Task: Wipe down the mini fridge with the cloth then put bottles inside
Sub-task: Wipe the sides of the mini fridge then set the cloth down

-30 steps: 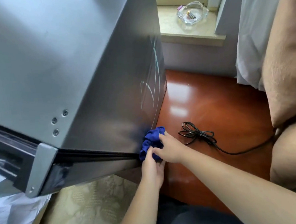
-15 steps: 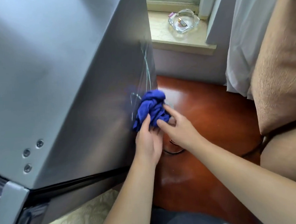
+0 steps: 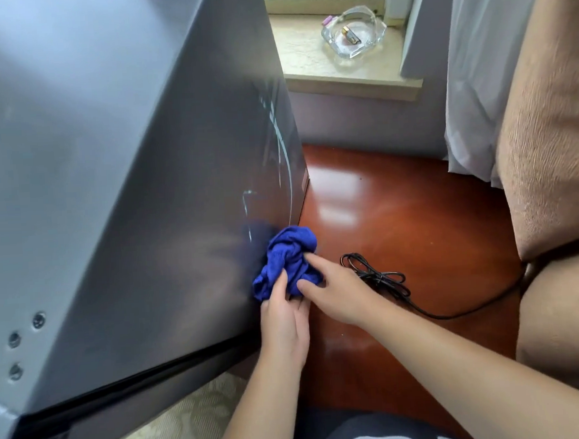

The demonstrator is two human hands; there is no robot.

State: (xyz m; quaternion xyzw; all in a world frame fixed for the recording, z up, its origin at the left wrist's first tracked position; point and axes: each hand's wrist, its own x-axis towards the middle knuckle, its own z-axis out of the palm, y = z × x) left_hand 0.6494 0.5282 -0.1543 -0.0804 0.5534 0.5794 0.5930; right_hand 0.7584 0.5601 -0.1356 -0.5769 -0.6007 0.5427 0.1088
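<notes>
Pressing the bunched cloth [image 3: 290, 256] against the right side of the mini fridge [image 3: 146, 193], the left hand [image 3: 283, 320] grips it while the right hand [image 3: 339, 294] pinches its near folds, and so loose a wad might slip or snag the nearby cable [image 3: 385, 278]

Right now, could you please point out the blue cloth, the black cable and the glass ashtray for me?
blue cloth [image 3: 288, 249]: head view, on its bunched upper folds.
black cable [image 3: 380, 276]: head view, on the tied coil.
glass ashtray [image 3: 349, 50]: head view, on its near wall.
</notes>
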